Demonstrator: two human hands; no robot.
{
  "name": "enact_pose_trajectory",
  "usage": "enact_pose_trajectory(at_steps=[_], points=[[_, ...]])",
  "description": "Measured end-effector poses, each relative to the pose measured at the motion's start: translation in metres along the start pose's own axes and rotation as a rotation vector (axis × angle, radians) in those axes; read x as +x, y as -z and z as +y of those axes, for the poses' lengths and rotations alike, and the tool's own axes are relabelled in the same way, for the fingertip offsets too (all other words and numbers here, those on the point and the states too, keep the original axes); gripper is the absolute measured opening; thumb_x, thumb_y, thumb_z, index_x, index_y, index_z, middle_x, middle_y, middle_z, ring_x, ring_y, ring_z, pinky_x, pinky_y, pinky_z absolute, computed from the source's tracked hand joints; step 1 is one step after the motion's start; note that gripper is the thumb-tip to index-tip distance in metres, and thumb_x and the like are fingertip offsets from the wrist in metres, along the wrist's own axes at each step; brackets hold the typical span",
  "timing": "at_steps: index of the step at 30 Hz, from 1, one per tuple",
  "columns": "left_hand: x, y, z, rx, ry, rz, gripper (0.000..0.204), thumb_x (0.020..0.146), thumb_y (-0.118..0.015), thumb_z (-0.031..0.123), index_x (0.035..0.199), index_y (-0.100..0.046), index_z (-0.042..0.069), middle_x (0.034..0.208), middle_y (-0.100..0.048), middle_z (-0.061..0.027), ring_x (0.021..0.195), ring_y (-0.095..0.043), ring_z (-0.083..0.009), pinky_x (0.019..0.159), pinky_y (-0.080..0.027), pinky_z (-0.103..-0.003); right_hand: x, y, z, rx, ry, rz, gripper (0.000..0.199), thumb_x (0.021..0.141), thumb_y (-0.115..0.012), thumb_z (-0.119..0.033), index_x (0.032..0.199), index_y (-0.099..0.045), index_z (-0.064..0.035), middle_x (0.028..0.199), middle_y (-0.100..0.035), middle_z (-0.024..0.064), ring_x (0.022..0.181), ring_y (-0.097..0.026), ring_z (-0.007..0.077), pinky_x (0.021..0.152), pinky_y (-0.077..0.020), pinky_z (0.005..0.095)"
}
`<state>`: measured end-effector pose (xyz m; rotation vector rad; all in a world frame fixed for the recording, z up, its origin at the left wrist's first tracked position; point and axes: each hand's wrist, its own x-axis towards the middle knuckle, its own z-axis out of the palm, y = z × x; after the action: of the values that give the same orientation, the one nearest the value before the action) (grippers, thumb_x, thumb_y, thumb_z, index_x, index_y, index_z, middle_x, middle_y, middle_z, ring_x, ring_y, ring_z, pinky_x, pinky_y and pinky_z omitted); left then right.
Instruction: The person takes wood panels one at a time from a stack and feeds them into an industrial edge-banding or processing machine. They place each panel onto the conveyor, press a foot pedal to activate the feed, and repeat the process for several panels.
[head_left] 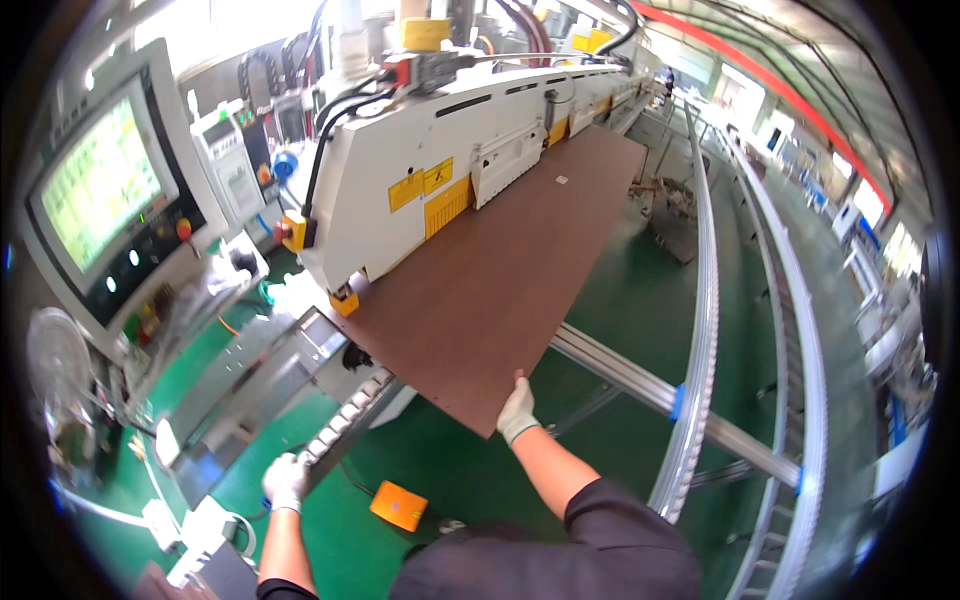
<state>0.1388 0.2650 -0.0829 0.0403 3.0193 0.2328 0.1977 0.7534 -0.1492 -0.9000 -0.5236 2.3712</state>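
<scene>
Gloves covered both hands. Right hand (pixel 517 411) gripped the near corner of a long brown board (pixel 500 265), fingers curled over its edge. That board lay flat along the white machine (pixel 440 150), reaching away beside it. Left hand (pixel 285 482) clasped the end of the roller rail (pixel 345 420) just below the board's near edge. An orange pedal (pixel 398 505) sat on the green floor (pixel 620 300) under the board.

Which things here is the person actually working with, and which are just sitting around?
In use: brown board, right hand on its near corner, left hand on the roller rail, white machine.
Lying about: orange box on the floor, control screen, fan.
</scene>
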Motion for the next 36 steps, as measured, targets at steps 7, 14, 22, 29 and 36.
enact_pose_trajectory(at_steps=[7, 14, 22, 29, 36], points=[[-0.034, -0.014, -0.008, -0.032, -0.145, 0.192, 0.062, 0.090, -0.063, 0.044, 0.131, -0.057, -0.002, 0.133, -0.060, -0.0232, 0.128, -0.052, -0.0399, 0.112, -0.037, -0.051, -0.084, 0.034, 0.039, -0.178, -0.115, -0.042, 0.049, 0.100, -0.057, -0.050, 0.139, -0.046, -0.0232, 0.111, -0.069, 0.0082, 0.084, -0.069, 0.0191, 0.068, -0.0551, 0.0320], [-0.139, -0.044, -0.031, -0.332, -0.141, 0.059, 0.064, 0.093, -0.066, 0.031, 0.143, -0.049, -0.005, 0.148, -0.049, -0.0287, 0.139, -0.045, -0.0417, 0.119, -0.033, -0.044, -0.135, 0.156, 0.121, -0.331, -0.422, 0.394, 0.050, 0.102, -0.048, -0.054, 0.137, -0.055, -0.0179, 0.105, -0.070, 0.0133, 0.080, -0.069, 0.0221, 0.061, -0.0551, 0.0308], [-0.318, -0.152, -0.211, -0.225, 0.167, -0.504, 0.046, 0.102, -0.040, 0.036, 0.121, -0.065, 0.002, 0.122, -0.067, -0.0237, 0.112, -0.064, -0.0400, 0.102, -0.048, -0.046, -0.087, 0.223, 0.123, -1.541, 0.165, -0.454, 0.029, 0.096, -0.055, -0.018, 0.115, -0.069, -0.0004, 0.099, -0.073, 0.0169, 0.083, -0.072, 0.0250, 0.078, -0.0584, 0.0351], [-0.541, -0.177, -0.355, -0.091, 0.710, -0.206, 0.033, 0.092, -0.048, 0.016, 0.094, -0.076, -0.002, 0.104, -0.070, -0.0287, 0.098, -0.068, -0.0443, 0.089, -0.055, -0.051, -0.113, 0.238, 0.150, -1.454, -0.499, -0.104, 0.032, 0.102, -0.048, -0.044, 0.103, -0.052, -0.0128, 0.075, -0.058, 0.0090, 0.052, -0.050, 0.0210, 0.043, -0.0334, 0.0325], [-0.625, -0.210, -0.397, -0.934, 1.609, 0.986, 0.028, 0.090, -0.050, 0.023, 0.076, -0.063, 0.003, 0.071, -0.063, -0.0131, 0.064, -0.057, -0.0258, 0.064, -0.046, -0.043, -0.238, 0.184, 0.235, -1.835, -0.658, -0.797, 0.031, 0.102, -0.054, -0.033, 0.116, -0.057, -0.0055, 0.089, -0.065, 0.0092, 0.064, -0.056, 0.0172, 0.052, -0.0415, 0.0307]])
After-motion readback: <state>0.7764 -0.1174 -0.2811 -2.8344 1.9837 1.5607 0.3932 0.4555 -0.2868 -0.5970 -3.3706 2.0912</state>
